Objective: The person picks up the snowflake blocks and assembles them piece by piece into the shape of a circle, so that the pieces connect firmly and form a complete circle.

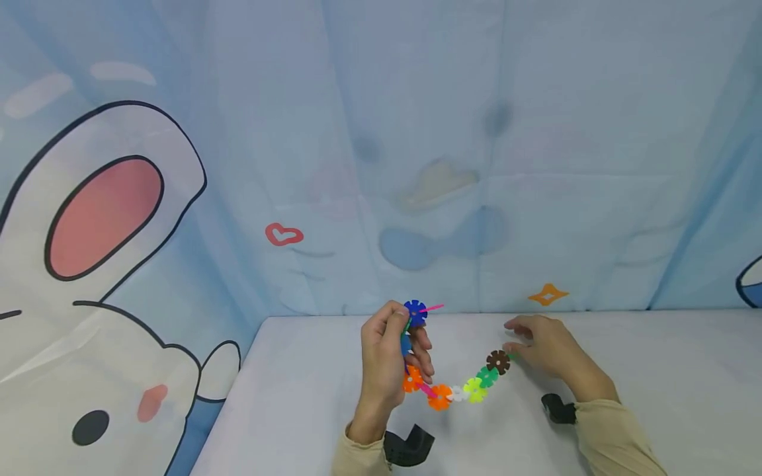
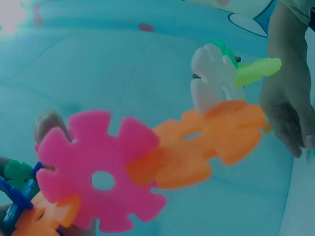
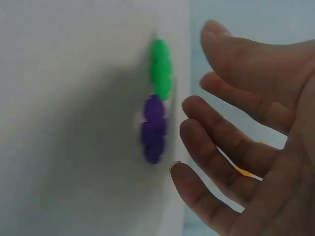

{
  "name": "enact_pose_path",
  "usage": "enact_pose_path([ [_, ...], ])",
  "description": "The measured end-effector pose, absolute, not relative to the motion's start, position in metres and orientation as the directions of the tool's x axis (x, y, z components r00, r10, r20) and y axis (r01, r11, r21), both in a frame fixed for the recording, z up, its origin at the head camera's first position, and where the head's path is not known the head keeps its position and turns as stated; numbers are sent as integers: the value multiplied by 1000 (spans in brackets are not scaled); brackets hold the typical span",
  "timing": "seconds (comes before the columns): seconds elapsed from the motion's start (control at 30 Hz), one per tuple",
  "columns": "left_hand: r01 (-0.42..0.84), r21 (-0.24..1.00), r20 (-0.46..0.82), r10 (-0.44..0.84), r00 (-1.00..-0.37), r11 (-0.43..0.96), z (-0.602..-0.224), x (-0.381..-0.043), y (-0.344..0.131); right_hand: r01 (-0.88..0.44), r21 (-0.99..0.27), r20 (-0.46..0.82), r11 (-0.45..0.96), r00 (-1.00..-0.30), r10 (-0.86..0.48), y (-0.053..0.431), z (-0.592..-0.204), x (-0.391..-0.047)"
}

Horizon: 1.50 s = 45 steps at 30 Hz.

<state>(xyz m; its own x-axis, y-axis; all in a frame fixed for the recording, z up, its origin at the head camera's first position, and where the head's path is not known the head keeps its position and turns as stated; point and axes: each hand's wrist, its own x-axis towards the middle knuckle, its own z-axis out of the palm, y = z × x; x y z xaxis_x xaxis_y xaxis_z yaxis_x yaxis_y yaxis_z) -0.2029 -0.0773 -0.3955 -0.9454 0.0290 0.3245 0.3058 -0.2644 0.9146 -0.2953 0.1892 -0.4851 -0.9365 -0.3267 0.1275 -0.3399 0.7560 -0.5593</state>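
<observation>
My left hand (image 1: 383, 357) pinches the upper end of a chain of flower-shaped interlocking discs, near a dark blue disc (image 1: 416, 313). From there the chain hangs and curves right through orange (image 1: 440, 397), white (image 1: 458, 394), yellow-green (image 1: 475, 390), green (image 1: 488, 377) and brown (image 1: 498, 361) discs. A pink disc (image 2: 98, 172) looms large in the left wrist view. At the chain's right end is my right hand (image 1: 550, 350), its fingers loosely bent and apart. Blurred green (image 3: 161, 70) and purple (image 3: 154, 130) discs appear beside those fingers, not gripped.
The white tabletop (image 1: 297, 396) lies under both hands. Behind its back edge hangs a light blue curtain (image 1: 417, 132) with printed shapes, and a large cartoon rabbit (image 1: 59, 370) is printed at left. Black wrist mounts (image 1: 411, 447) sit on both wrists.
</observation>
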Motion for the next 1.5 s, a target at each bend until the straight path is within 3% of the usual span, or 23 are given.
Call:
enact_pose_path([
  [0.27,312,910,343,74,-936,-273,-397,-204,-73,-299,-552,109,778,-951,-288,189,-511,-305],
  [0.47,303,913,339,91,-937,-273,-396,-202,-71,-259,-572,110,778,-965,-240,187,-507,-303],
  [0.6,320,909,355,91,-931,-269,-395,-201,-71,-300,-603,176,739,-954,-243,186,-494,-298],
  [0.8,353,899,387,93,-917,-258,-393,-198,-72,-371,-709,253,600,-928,-274,180,-443,-277],
  [1.0,400,890,427,93,-899,-220,-390,-196,-71,-405,-854,311,325,-900,-304,167,-396,-245],
  [1.17,449,873,472,101,-876,-188,-387,-192,-70,-422,-893,378,158,-893,-246,155,-377,-224],
  [1.5,492,853,514,116,-850,-175,-384,-188,-68,-520,-841,479,150,-844,-242,147,-369,-214],
])
